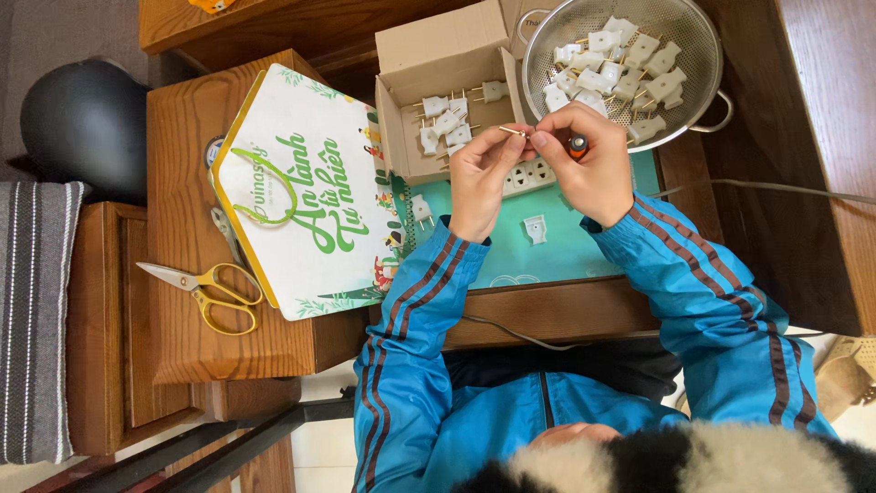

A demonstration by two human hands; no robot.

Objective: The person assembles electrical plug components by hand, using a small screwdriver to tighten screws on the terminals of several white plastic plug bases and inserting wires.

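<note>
A thin brass prong (511, 131) is pinched between the left hand (482, 178) and right hand (593, 173), fingertips closed tight on it, just above the white power strip (529, 173). An orange-tipped tool sits in the right palm. Judgement: a steady two-point grip keeps the prong level. Behind the strip, the cardboard box (438, 55) holds several white plug shells; the metal colander (703, 82) holds many more

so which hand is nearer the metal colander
The right hand. It sits just below the colander rim, nearly touching. The left hand is farther off, beside the cardboard box.
</note>
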